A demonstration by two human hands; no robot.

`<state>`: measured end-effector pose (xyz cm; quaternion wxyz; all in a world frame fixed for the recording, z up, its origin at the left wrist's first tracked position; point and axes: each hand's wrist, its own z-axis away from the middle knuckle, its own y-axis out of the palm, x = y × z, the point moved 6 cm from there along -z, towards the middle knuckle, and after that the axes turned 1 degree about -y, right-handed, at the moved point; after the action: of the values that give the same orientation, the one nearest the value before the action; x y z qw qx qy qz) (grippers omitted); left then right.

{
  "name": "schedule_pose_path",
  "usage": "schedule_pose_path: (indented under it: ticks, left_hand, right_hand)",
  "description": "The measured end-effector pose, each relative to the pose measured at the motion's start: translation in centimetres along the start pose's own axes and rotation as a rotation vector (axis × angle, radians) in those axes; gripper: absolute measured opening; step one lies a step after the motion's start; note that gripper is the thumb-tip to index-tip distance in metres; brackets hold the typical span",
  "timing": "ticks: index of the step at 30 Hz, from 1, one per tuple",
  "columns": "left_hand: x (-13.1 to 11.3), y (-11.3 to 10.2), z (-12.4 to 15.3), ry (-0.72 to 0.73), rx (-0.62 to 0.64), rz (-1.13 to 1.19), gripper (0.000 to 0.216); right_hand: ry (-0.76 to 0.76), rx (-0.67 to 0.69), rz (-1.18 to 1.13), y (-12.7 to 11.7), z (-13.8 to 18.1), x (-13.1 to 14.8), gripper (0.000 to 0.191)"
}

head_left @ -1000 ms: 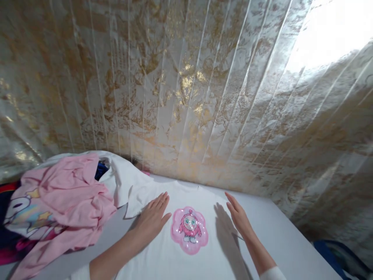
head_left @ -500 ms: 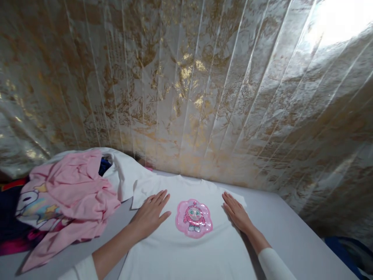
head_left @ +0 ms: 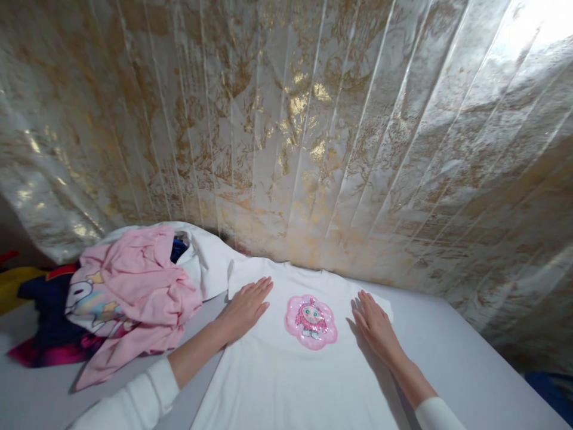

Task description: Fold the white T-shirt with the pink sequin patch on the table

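Observation:
A white T-shirt (head_left: 286, 382) lies spread out in front of me, its neckline toward the curtain. On its chest is a pink flower-shaped patch (head_left: 311, 322) with a sparkly doll-like figure. My left hand (head_left: 245, 309) rests palm down near the left sleeve, fingers stretched out. Over by the right sleeve, my right hand (head_left: 375, 325) is also flat with straight fingers; a shadow beside it leaves unclear whether it fully touches the cloth. Neither hand grips anything.
A heap of clothes sits on the pale table (head_left: 456, 358) at the left, with a pink garment (head_left: 138, 286) on top and dark blue cloth (head_left: 54, 316) below. A silver and gold curtain (head_left: 286, 131) hangs along the back edge. Something blue (head_left: 548, 391) shows beyond the table's right edge.
The view has turned a little left, so everything appears shifted right. My hands stay flat near the two sleeves; the right hand's shadow now shows more on the shirt.

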<state>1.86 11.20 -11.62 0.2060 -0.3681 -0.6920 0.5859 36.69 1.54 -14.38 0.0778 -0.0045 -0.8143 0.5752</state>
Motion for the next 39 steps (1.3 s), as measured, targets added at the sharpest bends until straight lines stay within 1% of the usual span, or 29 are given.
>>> schedule_pose_path:
  ticks: [2,4,6,7,9,12,14,16,18,20,21,23,24,25,27,29,31,32,33,35,36,39]
  left_hand:
    - [-1.3,-0.8,2.8,0.03,0.0,0.016,0.049]
    - [-2.7,-1.2,5.5,0.059,0.014,0.046,0.05]
    - [-3.8,-1.1,7.3,0.055,0.064,0.061,0.052]
    - [-4.1,-1.0,7.7,0.04,0.092,0.062,0.054]
    - [-4.3,-1.0,7.5,0.003,0.128,0.063,0.054]
    - [-3.8,-1.1,6.3,-0.031,0.131,0.073,0.054]
    - [-3.5,-1.1,5.7,-0.035,0.126,0.081,0.054]
    - [-3.7,-1.3,5.9,-0.035,0.121,0.083,0.053]
    - [-4.7,-2.0,6.8,-0.017,0.105,0.1,0.05]
    - [-6.3,-3.5,8.2,0.024,0.074,0.183,0.043]
    - [-7.2,-4.4,9.0,0.047,0.063,0.259,0.036]
    - [-8.8,-6.0,10.7,0.069,0.087,0.434,0.021]
    - [-9.5,-6.5,11.5,0.081,0.13,0.504,0.018]
    - [-10.0,-6.9,12.3,0.085,0.174,0.549,0.019]
    - [-10.5,-7.0,13.6,0.079,0.254,0.564,0.028]
    - [-10.3,-6.7,14.5,0.049,0.268,0.513,0.033]
    - [-10.0,-6.2,14.8,0.031,0.235,0.466,0.03]
    - [-9.9,-6.0,14.8,0.036,0.212,0.452,0.026]
    - [-10.0,-5.9,14.8,0.048,0.191,0.442,0.023]
    - [-10.3,-5.9,14.7,0.078,0.158,0.42,0.018]
    - [-10.5,-5.9,14.7,0.09,0.145,0.404,0.017]
    - [-11.1,-6.3,14.5,0.123,0.114,0.343,0.017]
  right_hand:
    - [-0.075,-0.015,-0.01,-0.5,3.0,3.5,0.057]
    - [-0.248,-0.036,-0.033,-1.1,6.8,7.9,0.055]
    - [-0.362,-0.008,-0.03,-1.3,10.0,11.3,0.059]
    - [-0.365,0.008,-0.018,-1.5,10.9,12.2,0.06]
    - [-0.289,0.051,0.022,-1.6,11.2,12.6,0.059]
    - [-0.124,0.134,0.078,-1.5,9.6,11.2,0.056]
    - [-0.065,0.161,0.089,-1.4,8.7,10.6,0.056]
    - [-0.058,0.146,0.068,-1.8,8.8,11.2,0.055]
    - [-0.13,0.099,-0.005,-2.5,9.8,13.1,0.054]
    - [-0.288,0.069,-0.133,-3.6,11.5,16.0,0.053]
    - [-0.387,0.073,-0.208,-4.1,12.5,17.6,0.053]
    - [-0.555,0.109,-0.336,-5.0,14.1,20.3,0.051]
    - [-0.599,0.126,-0.376,-5.3,14.5,21.2,0.048]
    - [-0.609,0.128,-0.399,-5.6,14.7,21.6,0.044]
    - [-0.542,0.08,-0.411,-6.0,14.4,21.4,0.035]
    - [-0.463,0.009,-0.431,-6.3,13.9,20.8,0.03]
    - [-0.494,0.001,-0.492,-6.4,13.8,20.9,0.023]
    - [-0.547,0.035,-0.52,-6.2,13.9,21.3,0.019]
    - [-0.604,0.076,-0.536,-5.8,14.2,21.8,0.018]
    - [-0.663,0.137,-0.519,-5.1,14.8,22.7,0.028]
    - [-0.659,0.134,-0.497,-4.9,14.9,22.9,0.028]
    - [-0.6,0.013,-0.446,-5.6,14.9,22.8,0.012]
